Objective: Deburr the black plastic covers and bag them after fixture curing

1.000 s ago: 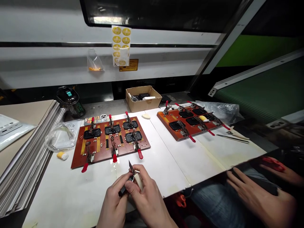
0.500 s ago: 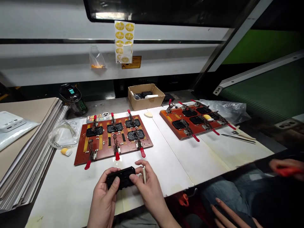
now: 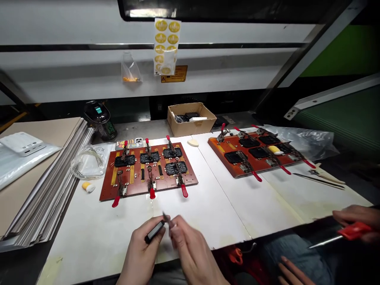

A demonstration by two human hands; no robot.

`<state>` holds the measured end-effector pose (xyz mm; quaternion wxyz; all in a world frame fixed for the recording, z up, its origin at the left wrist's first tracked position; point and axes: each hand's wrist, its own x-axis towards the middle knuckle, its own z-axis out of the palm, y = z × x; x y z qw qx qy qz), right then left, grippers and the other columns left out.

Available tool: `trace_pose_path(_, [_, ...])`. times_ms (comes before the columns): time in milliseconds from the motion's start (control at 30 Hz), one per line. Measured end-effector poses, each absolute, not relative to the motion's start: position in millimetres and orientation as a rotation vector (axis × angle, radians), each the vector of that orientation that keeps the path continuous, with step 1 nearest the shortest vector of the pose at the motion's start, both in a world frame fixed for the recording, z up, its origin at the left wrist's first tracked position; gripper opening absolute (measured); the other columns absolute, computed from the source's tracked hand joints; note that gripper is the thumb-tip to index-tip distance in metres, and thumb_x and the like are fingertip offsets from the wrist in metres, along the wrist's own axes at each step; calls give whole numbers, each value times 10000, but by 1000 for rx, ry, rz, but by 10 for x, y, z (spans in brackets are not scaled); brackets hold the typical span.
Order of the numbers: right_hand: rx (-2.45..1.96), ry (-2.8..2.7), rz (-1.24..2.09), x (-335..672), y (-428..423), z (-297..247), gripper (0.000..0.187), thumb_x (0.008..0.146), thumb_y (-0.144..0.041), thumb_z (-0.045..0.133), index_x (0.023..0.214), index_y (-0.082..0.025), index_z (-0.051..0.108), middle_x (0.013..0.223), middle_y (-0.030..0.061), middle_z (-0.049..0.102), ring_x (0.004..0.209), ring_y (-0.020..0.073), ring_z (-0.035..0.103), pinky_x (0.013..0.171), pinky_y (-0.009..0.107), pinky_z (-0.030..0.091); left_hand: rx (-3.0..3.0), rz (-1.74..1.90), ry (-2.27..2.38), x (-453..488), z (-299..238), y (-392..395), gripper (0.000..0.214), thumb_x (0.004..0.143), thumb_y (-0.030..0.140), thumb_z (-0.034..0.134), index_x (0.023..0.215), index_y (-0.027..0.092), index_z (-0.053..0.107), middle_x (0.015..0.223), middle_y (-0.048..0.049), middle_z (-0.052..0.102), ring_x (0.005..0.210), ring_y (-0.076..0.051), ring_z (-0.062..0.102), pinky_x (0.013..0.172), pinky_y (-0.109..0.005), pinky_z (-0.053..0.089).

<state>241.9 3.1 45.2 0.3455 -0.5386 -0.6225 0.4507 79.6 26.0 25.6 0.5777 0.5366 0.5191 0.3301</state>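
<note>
In my left hand (image 3: 142, 247) is a small black plastic part (image 3: 154, 232), turned on edge so that its narrow side shows. My right hand (image 3: 190, 245) is closed round a slim tool, whose dark pointed tip (image 3: 165, 216) is close to the part's upper end. I cannot tell whether the tip touches it; the rest of the tool is hidden by my fingers. Ahead lies a reddish-brown fixture board (image 3: 133, 190) with red-handled toggle clamps and several black plastic parts on it.
A second clamp board (image 3: 216, 147) stands to the right, with a yellow-and-white piece on top. A cardboard box (image 3: 191, 128) is behind. Stacked cardboard sheets (image 3: 59, 190) line the left. At right, a co-worker's hand holds a red-handled tool (image 3: 354, 230) with a metal shaft.
The black part has been turned from showing its broad face to its edge. My right hand has let go of it and now has the tool's point facing it. The view has shifted slightly.
</note>
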Motion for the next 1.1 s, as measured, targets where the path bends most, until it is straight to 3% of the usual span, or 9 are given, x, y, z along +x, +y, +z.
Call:
trace_pose_path(133, [-1524, -1813, 1242, 2252, -66, 378, 516, 1057, -573, 195, 1008, -215, 564, 791, 31, 647, 609, 173, 539, 570, 281, 308, 1299, 747, 1224, 810, 268, 283, 368, 903, 309, 550, 1226, 223, 703, 1312, -89, 701, 1196, -248, 653, 1006, -326, 508])
trace_pose_path(367, [-1638, -1933, 1193, 2208, -79, 460, 565, 1061, -577, 141, 1075, -219, 577, 849, 53, 708, 650, 208, 622, 577, 287, 309, 1372, 746, 1195, 822, 320, 290, 335, 967, 338, 502, 1224, 252, 698, 1308, -70, 696, 1218, -229, 636, 1033, -320, 490])
trace_pose_path(667, [-1598, -1975, 957, 2171, -75, 257, 466, 1075, -515, 195, 987, -240, 561, 724, -1, 687, 537, 170, 602, 511, 273, 281, 1399, 752, 1168, 790, 277, 326, 310, 998, 352, 491, 1214, 233, 678, 1319, -80, 682, 1179, -205, 639, 1007, -293, 479])
trace_pose_path(833, [-1602, -1948, 1000, 2152, -64, 337, 403, 1090, -473, 257, 965, -245, 564, 781, 0, 703, 587, 161, 615, 535, 267, 313, 1376, 766, 1190, 787, 266, 330, 294, 1004, 373, 487, 1193, 244, 672, 1277, -65, 688, 1159, -210, 641, 964, -280, 491])
trace_pose_path(967, [-1621, -1880, 1010, 2141, -71, 372, 412, 1087, -482, 261, 931, -237, 553, 737, 4, 658, 551, 151, 562, 527, 272, 293, 1320, 803, 1195, 791, 195, 312, 284, 996, 357, 508, 1203, 240, 665, 1286, -67, 678, 1183, -219, 636, 979, -275, 492])
trace_pose_path(1100, [-1651, -1635, 1057, 2251, 17, 277, 437, 1074, -528, 271, 829, -234, 481, 647, -23, 510, 536, 134, 441, 531, 262, 267, 1317, 865, 1204, 764, 173, 276, 295, 1001, 373, 517, 1214, 237, 670, 1295, -72, 677, 1216, -218, 622, 1044, -274, 467])
